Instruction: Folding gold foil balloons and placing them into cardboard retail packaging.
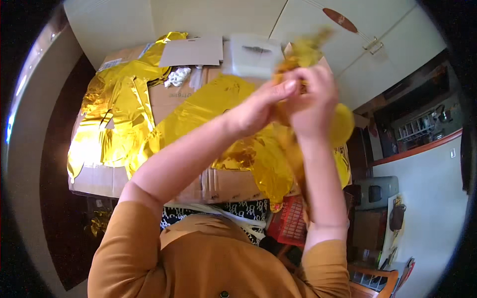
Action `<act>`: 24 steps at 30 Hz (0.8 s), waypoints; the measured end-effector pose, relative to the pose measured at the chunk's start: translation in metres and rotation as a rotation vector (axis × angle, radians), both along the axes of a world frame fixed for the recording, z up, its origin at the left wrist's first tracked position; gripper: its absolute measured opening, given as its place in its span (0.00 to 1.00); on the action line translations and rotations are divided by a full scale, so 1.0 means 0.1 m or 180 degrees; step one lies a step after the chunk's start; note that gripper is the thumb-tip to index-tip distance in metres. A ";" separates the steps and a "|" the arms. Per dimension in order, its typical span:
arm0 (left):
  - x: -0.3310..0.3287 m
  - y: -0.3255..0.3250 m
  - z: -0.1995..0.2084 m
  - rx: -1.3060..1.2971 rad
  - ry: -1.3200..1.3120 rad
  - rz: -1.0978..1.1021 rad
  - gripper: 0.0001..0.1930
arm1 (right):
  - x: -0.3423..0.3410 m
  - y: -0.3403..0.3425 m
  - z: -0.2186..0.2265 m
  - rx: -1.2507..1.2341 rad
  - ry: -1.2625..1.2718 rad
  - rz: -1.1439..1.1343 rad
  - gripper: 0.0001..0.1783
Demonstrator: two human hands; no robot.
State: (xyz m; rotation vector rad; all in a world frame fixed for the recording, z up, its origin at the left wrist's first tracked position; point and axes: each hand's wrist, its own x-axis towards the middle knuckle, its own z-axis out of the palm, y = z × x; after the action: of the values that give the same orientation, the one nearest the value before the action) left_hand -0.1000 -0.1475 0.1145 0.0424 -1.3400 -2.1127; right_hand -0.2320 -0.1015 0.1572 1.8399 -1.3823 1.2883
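Note:
Both hands are raised together over the right part of a cardboard-covered surface [194, 186]. Between them is a bunched gold foil sheet, which looks like a flat foil balloon [307, 49]. Its top sticks up past my fingers, blurred by motion, and more foil hangs down behind my right forearm. My left hand [261, 105] pinches it from the left, thumb up. My right hand [314, 99] is closed around it, fingers curled. Several flat gold foil pieces [198, 111] lie spread over the cardboard below, and another heap [121, 109] of them lies at the left.
At the back lie a flat brown cardboard piece [193, 51], a small white bundle [178, 76] and a clear plastic box [252, 55]. Pale cabinets [367, 32] stand behind. A red basket [289, 223] is below the front edge, and a wooden chair [380, 278] stands at lower right.

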 end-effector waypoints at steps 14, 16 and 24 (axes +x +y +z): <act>0.84 -1.02 -0.27 0.0674 -0.1264 0.0347 0.12 | -0.04 -1.33 -0.32 0.3646 -0.3834 0.2460 0.19; 0.83 -0.93 -0.30 0.1090 -0.1112 0.0650 0.12 | -0.02 -1.44 -0.36 0.3253 -0.4034 0.2250 0.15; 1.16 0.34 -0.38 0.0258 -0.3174 0.0182 0.15 | -0.26 -1.83 -0.88 0.2767 -0.4617 0.0802 0.13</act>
State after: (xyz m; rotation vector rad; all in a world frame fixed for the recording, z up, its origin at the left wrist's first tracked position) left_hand 0.0162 -0.1133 0.0763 1.2863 -1.7152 -2.1463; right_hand -0.2584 -0.2843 0.0689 1.3709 -2.8058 2.6978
